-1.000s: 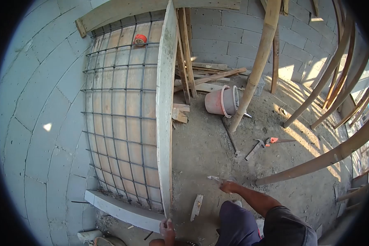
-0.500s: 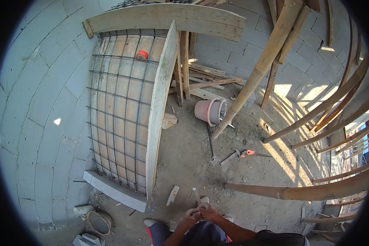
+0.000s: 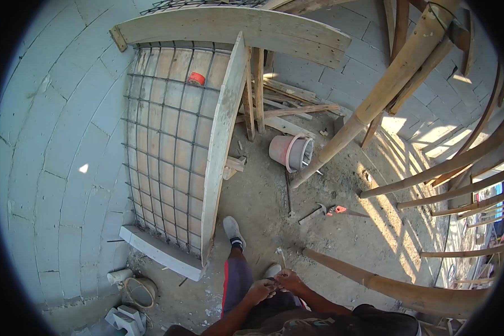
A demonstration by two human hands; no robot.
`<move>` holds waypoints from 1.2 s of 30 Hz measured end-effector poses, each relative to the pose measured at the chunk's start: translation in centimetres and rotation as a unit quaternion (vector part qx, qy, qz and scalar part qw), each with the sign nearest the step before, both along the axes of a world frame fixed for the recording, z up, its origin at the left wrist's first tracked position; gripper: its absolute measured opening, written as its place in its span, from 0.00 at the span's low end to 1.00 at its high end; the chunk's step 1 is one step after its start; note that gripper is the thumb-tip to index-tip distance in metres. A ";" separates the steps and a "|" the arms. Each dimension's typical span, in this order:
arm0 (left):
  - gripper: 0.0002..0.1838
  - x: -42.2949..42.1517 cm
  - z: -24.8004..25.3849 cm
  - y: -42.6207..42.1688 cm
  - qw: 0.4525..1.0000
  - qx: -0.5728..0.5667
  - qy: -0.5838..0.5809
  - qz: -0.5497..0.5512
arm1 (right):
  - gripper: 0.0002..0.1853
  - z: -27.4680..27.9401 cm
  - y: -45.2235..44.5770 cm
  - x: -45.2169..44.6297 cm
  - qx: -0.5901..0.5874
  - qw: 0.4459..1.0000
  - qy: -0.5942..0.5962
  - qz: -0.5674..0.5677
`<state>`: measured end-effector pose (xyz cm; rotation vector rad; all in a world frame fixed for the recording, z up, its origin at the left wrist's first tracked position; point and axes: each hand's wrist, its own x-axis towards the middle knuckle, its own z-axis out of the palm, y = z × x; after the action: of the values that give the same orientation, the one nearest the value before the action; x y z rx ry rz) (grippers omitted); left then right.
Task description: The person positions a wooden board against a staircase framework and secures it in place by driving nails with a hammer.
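My left hand (image 3: pixel 261 290) and my right hand (image 3: pixel 287 279) meet in front of my body at the bottom of the view. The fingers of both are closed and pinched together. What they hold, if anything, is too small to make out. A thin pale strip (image 3: pixel 282 257) shows just beyond my right hand; whether it touches the hand I cannot tell. My left shoe (image 3: pixel 233 228) is set forward beside the lower end of the plank edge, and my right shoe (image 3: pixel 273 271) is partly hidden behind the hands.
A rebar grid (image 3: pixel 168 134) with a red round item (image 3: pixel 196 79) lies left, edged by a board (image 3: pixel 225 134). Ahead are nested buckets (image 3: pixel 288 152), a hammer (image 3: pixel 313 213) and a red-handled saw (image 3: pixel 338 210). Bamboo poles (image 3: pixel 369 106) slant across the right. A basket (image 3: pixel 140 292) stands lower left.
My left leg has stepped forward, its shoe now beside the board. My hands stay together, slightly further right in view. The wood scrap on the floor is no longer visible.
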<state>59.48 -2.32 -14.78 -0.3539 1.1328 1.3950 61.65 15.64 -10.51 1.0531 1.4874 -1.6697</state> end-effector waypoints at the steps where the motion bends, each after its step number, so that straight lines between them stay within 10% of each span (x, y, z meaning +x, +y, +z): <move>1: 0.08 -0.9 -1.6 -0.6 1.000 0.028 0.011 -0.008 | 0.15 2.1 0.3 -2.4 -0.001 0.999 -0.028 -0.015; 6: 0.11 -17.9 3.5 1.2 0.956 -0.122 0.203 -0.175 | 0.17 2.8 2.4 -9.3 0.043 0.987 0.014 -0.154; 8: 0.14 -24.6 4.8 2.4 0.897 -0.172 0.398 -0.090 | 0.17 4.8 3.4 -11.0 0.100 0.982 0.005 -0.161; 11: 0.13 -37.3 9.8 4.3 0.908 -0.078 0.394 0.114 | 0.16 7.8 4.7 -18.1 0.117 0.976 0.013 -0.184; 18: 0.12 -60.4 22.5 10.6 0.697 -0.035 0.628 0.344 | 0.16 15.0 2.7 -24.9 0.299 0.902 0.220 -0.223; 36: 0.10 -72.6 24.2 19.4 0.649 -0.031 0.617 0.444 | 0.20 19.2 14.0 -38.3 0.264 0.938 0.226 -0.014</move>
<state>-13.16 17.07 9.37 0.1300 2.2975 2.6421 23.34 29.65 8.69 0.9911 2.3244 -1.6411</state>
